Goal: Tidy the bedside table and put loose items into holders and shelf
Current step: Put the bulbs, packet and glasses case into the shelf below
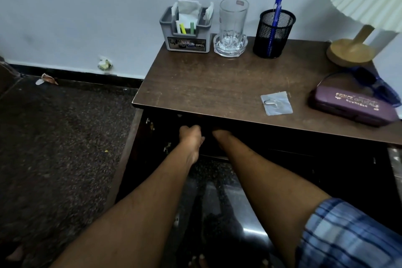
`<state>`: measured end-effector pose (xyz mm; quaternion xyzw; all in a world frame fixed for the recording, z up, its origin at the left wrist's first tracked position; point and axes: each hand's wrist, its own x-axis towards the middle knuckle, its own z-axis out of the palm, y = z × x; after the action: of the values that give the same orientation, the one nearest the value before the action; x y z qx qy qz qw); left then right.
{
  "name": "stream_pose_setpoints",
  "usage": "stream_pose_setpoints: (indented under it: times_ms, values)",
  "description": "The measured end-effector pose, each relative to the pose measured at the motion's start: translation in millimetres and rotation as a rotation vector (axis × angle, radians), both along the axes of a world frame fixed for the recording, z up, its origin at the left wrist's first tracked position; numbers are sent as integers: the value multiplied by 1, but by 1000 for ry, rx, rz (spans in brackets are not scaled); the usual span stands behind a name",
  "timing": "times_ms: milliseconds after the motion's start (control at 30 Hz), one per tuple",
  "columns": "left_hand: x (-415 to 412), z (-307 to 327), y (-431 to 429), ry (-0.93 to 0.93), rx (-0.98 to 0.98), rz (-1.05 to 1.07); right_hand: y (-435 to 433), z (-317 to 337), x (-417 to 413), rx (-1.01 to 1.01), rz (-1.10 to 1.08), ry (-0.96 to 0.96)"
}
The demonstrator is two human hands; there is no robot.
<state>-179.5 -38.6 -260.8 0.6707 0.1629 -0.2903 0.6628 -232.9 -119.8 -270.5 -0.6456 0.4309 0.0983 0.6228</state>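
Observation:
Both my arms reach under the front edge of the dark wooden bedside table (195, 85), into its open, shadowed cupboard. My left hand (191, 135) is curled, fingers hidden in the dark. Of my right hand (219, 134) only the wrist shows; the rest is under the tabletop. On top stand a grey holder (187, 37) with papers and markers, a glass tumbler (233, 22) in a glass ashtray (230, 48), and a black mesh pen cup (274, 35) with a blue pen (275, 22). A small plastic packet (276, 103) and a purple spectacle case (352, 106) lie near the front right.
A lamp (352, 50) with a pleated shade stands at the back right, with blue glasses (378, 87) in front of it. The cupboard door (130, 148) hangs open to the left. Scraps of litter (46, 79) lie on the dark speckled floor by the wall.

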Motion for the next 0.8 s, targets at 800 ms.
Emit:
stream_pose_setpoints:
  times_ms: [800]
  values:
    - [-100, 86, 38, -32, -48, -161, 35, 92, -109, -417, -300, -171]
